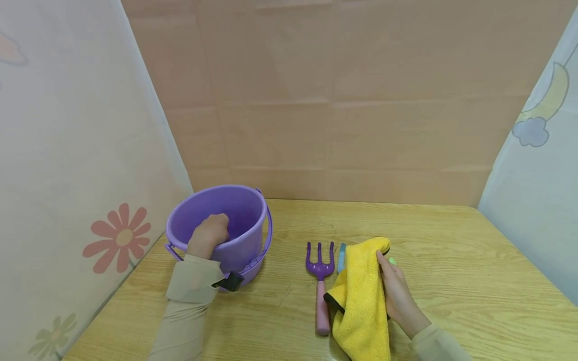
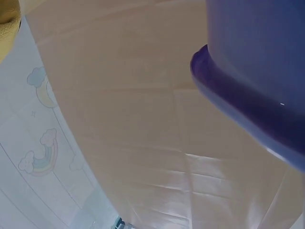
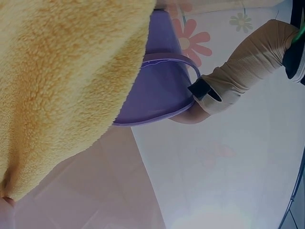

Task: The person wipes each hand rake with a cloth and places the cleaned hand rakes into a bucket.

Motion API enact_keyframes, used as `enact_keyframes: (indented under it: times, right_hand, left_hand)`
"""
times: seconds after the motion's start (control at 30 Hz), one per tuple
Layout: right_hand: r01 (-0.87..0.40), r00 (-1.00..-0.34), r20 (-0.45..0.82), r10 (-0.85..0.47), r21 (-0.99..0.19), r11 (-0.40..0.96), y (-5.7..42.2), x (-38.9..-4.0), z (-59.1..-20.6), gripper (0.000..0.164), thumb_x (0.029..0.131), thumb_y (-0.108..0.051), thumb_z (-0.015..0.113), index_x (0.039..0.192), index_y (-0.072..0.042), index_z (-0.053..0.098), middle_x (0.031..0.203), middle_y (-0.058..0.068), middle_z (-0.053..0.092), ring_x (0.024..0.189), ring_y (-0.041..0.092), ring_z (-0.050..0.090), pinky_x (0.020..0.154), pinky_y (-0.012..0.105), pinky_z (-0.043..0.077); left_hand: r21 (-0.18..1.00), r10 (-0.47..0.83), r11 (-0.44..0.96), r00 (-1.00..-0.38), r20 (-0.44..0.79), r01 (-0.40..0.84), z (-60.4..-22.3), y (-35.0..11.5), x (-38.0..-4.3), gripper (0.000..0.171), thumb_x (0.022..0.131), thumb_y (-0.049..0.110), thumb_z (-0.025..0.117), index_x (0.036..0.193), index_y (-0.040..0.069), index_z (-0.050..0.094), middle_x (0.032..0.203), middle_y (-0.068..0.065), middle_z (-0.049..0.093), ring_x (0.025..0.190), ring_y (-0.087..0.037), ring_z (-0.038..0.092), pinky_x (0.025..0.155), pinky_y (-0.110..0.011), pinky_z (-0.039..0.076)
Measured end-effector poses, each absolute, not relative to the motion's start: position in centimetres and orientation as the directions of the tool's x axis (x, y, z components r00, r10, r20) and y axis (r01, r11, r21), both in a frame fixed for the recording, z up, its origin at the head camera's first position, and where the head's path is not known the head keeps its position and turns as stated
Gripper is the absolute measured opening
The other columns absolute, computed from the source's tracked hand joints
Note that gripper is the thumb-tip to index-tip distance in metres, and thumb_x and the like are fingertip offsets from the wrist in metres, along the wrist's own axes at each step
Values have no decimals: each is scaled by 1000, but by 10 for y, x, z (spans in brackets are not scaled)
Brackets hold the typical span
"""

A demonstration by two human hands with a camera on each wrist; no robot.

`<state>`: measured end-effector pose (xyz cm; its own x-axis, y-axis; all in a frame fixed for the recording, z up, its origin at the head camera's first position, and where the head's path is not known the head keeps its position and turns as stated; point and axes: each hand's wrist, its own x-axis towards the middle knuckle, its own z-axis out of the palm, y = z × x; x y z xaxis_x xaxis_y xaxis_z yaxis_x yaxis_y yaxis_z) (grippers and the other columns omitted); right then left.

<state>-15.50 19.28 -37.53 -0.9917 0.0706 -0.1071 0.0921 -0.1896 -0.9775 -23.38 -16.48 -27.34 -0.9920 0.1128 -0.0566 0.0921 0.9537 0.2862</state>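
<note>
On the left of the table stands a purple bucket (image 1: 241, 253), its handle hanging down on the near right side. My left hand (image 1: 211, 231) reaches over the rim into it; the fingertips are hidden, so what they touch does not show. My right hand (image 1: 397, 288) holds a yellow towel (image 1: 363, 296) with black edging, thumb on its near face. In the right wrist view the towel's fleece (image 3: 62, 86) fills the upper left. A small bright green piece (image 1: 392, 261) shows just beyond the thumb, mostly hidden.
Left of the towel lies a hand fork (image 1: 320, 271) with purple tines and a pink handle. A blue strip-like object (image 1: 341, 256) is partly covered by the towel. Behind the wooden table (image 1: 451, 250) rises a beige sheet (image 1: 361, 100), with patterned white sheets at both sides.
</note>
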Motion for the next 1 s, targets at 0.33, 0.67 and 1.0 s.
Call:
enact_keyframes:
  times: [0.33, 0.67, 1.0]
  right_hand:
    - [92, -992, -106, 64, -978, -190, 193, -155, -376, 38, 95, -47, 38, 93, -13, 54, 89, -5, 56, 82, 7, 55, 75, 25, 48]
    - [90, -993, -103, 55, -976, -197, 193, -155, -377, 38, 95, -48, 37, 94, -14, 53, 90, -6, 55, 83, 7, 55, 75, 25, 48]
    - [79, -994, -94, 58, -974, -213, 194, -154, -376, 36, 95, -47, 38, 90, -16, 56, 88, -7, 57, 81, 7, 55, 74, 25, 48]
  left_hand:
    - [419, 57, 896, -975, 215, 145, -268, -154, -230, 19, 81, 15, 63, 69, 2, 60, 64, -5, 55, 60, -20, 51, 53, -35, 42]
    - [459, 27, 848, -886, 462, 265, -257, -130, -208, 16, 84, 11, 61, 91, -2, 65, 89, -15, 66, 81, -30, 62, 73, -42, 48]
    - [306, 114, 875, -774, 623, 375, -261, -102, -186, 7, 80, 7, 64, 81, 0, 68, 75, -11, 64, 74, -29, 57, 65, -41, 48]
